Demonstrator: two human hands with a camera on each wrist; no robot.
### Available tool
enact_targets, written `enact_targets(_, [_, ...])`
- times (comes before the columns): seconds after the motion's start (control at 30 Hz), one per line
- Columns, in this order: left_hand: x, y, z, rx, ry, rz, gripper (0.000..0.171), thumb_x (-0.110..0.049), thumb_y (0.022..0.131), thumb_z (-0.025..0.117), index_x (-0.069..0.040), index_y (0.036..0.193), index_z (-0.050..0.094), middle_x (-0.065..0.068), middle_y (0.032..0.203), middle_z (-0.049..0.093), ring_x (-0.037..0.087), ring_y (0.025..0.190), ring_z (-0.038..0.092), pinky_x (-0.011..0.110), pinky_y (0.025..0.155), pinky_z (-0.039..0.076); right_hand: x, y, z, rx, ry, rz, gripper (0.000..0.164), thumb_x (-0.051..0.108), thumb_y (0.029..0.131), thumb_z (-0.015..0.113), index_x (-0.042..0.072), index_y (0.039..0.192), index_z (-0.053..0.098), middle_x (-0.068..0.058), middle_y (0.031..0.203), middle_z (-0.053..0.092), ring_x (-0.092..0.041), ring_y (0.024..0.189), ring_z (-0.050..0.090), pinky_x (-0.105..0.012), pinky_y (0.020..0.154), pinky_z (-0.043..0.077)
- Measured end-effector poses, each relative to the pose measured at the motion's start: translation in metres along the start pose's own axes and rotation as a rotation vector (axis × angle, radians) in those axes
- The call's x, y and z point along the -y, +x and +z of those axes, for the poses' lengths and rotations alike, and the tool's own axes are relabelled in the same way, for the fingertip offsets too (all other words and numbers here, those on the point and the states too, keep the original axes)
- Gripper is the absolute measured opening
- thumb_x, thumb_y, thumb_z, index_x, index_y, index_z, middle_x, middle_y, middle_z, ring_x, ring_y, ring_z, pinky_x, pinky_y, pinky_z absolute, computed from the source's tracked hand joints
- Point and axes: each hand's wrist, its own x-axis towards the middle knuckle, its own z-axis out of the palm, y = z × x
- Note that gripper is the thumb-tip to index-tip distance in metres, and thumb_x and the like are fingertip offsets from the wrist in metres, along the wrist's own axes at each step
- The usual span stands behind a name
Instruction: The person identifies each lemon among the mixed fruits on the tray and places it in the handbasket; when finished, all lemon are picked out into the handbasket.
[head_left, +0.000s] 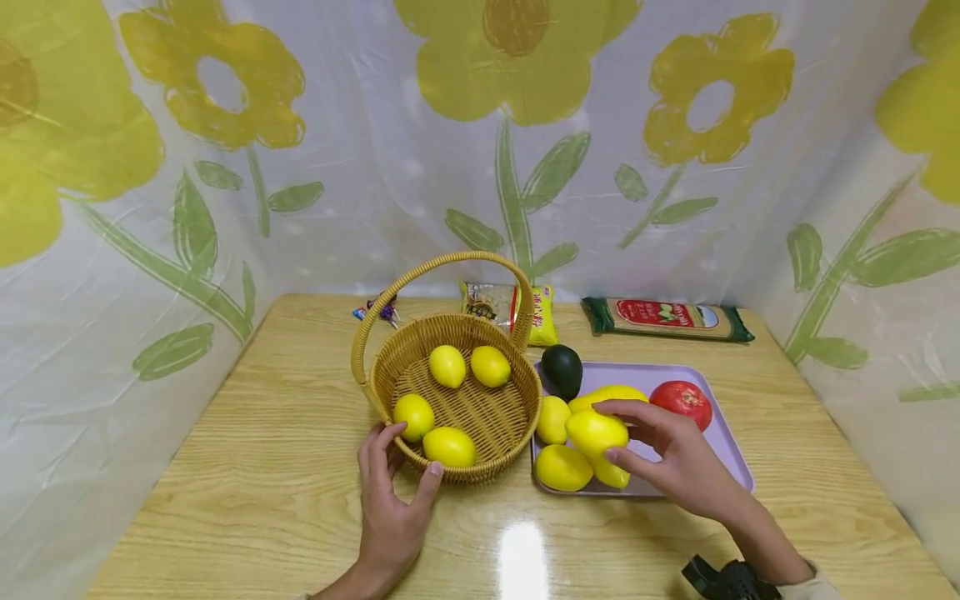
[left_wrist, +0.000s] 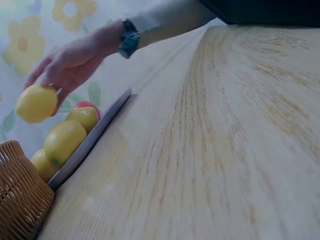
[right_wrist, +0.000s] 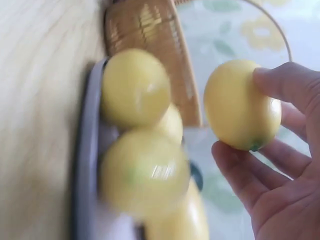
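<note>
My right hand [head_left: 686, 454] pinches a lemon [head_left: 596, 430] between thumb and fingers, raised above the lilac tray [head_left: 731, 454]. In the right wrist view the held lemon [right_wrist: 242, 105] is apart from the other fruit. My left hand [head_left: 395, 508] grips the near rim of a wicker basket [head_left: 525, 400], with fingers and thumb over the edge. Several lemons [head_left: 450, 447] lie inside the basket. On the tray are more lemons [head_left: 564, 468], a longer yellow fruit [head_left: 611, 393] partly hidden by my right hand, a dark green avocado [head_left: 562, 371] and a red pomegranate [head_left: 682, 403].
The basket's tall handle [head_left: 457, 257] arches over it. Behind stand a yellow food packet [head_left: 542, 317], a long green-ended packet [head_left: 667, 320] and small wrapped lollipops [head_left: 386, 311]. A flower-printed curtain [head_left: 360, 167] closes the back and sides of the wooden table [head_left: 262, 467].
</note>
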Motion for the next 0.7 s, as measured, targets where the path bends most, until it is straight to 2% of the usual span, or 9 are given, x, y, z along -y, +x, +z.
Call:
enact_targets(0.1, [0.0, -0.001, 0.0, -0.002, 0.003, -0.001, 0.066, -0.013, 0.099, 0.076, -0.008, 0.157, 0.045, 0.024, 0.171, 0.026, 0.041, 0.156, 0.036, 0.022, 0.124, 0.037, 0.008, 0.021, 0.008, 0.076, -0.01, -0.045, 0.047, 0.014, 0.099, 0.083, 0.02, 0.144, 0.069, -0.002, 0.141, 0.072, -0.015, 0.122, 0.071, -0.027, 0.102, 0.062])
enact_targets(0.23, [0.001, 0.0, 0.0, -0.001, 0.003, 0.002, 0.066, -0.013, 0.099, 0.077, -0.009, 0.157, 0.045, 0.023, 0.171, 0.026, 0.041, 0.156, 0.035, 0.021, 0.124, 0.037, 0.022, 0.049, 0.021, 0.167, -0.025, -0.04, 0.046, 0.023, 0.098, 0.085, 0.025, 0.142, 0.07, 0.005, 0.14, 0.073, -0.017, 0.122, 0.072, -0.034, 0.103, 0.063])
enact_targets(0.33, [0.001, 0.0, 0.0, -0.004, 0.001, 0.0, 0.067, -0.013, 0.099, 0.077, -0.008, 0.157, 0.045, 0.023, 0.171, 0.025, 0.04, 0.156, 0.036, 0.021, 0.124, 0.037, 0.031, 0.07, 0.031, 0.224, -0.088, -0.038, 0.042, 0.027, 0.099, 0.084, 0.028, 0.139, 0.071, 0.01, 0.137, 0.073, -0.013, 0.121, 0.072, -0.036, 0.102, 0.063])
enact_targets(0.43, [0.001, 0.0, 0.0, -0.008, 0.005, -0.001, 0.066, -0.013, 0.099, 0.077, -0.008, 0.157, 0.045, 0.023, 0.171, 0.026, 0.038, 0.155, 0.037, 0.031, 0.125, 0.039, 0.042, 0.087, 0.042, 0.281, -0.176, -0.086, 0.039, 0.027, 0.1, 0.082, 0.024, 0.138, 0.073, 0.011, 0.132, 0.075, -0.01, 0.112, 0.071, -0.037, 0.098, 0.064])
enact_targets(0.5, [0.001, 0.0, 0.0, -0.009, 0.007, -0.003, 0.066, -0.013, 0.099, 0.077, -0.007, 0.157, 0.045, 0.023, 0.171, 0.026, 0.038, 0.154, 0.038, 0.036, 0.125, 0.04, 0.048, 0.097, 0.05, 0.322, -0.237, -0.133, 0.037, 0.026, 0.1, 0.081, 0.021, 0.136, 0.075, 0.009, 0.129, 0.077, -0.006, 0.096, 0.069, -0.031, 0.087, 0.063])
enact_targets(0.63, [0.001, 0.0, 0.0, -0.003, 0.0, 0.01, 0.066, -0.013, 0.099, 0.077, -0.006, 0.157, 0.045, 0.023, 0.17, 0.026, 0.037, 0.154, 0.039, 0.025, 0.124, 0.039, 0.056, 0.11, 0.07, 0.395, -0.298, -0.168, 0.038, 0.023, 0.097, 0.084, 0.017, 0.134, 0.076, 0.006, 0.125, 0.079, -0.009, 0.084, 0.064, -0.028, 0.078, 0.059])
enact_targets(0.7, [0.002, 0.0, 0.0, -0.002, 0.001, 0.015, 0.066, -0.012, 0.099, 0.076, -0.005, 0.156, 0.045, 0.024, 0.17, 0.026, 0.036, 0.153, 0.039, 0.014, 0.12, 0.037, 0.057, 0.113, 0.082, 0.426, -0.288, -0.16, 0.039, 0.023, 0.097, 0.085, 0.017, 0.135, 0.077, 0.005, 0.127, 0.079, -0.008, 0.09, 0.067, -0.028, 0.083, 0.061])
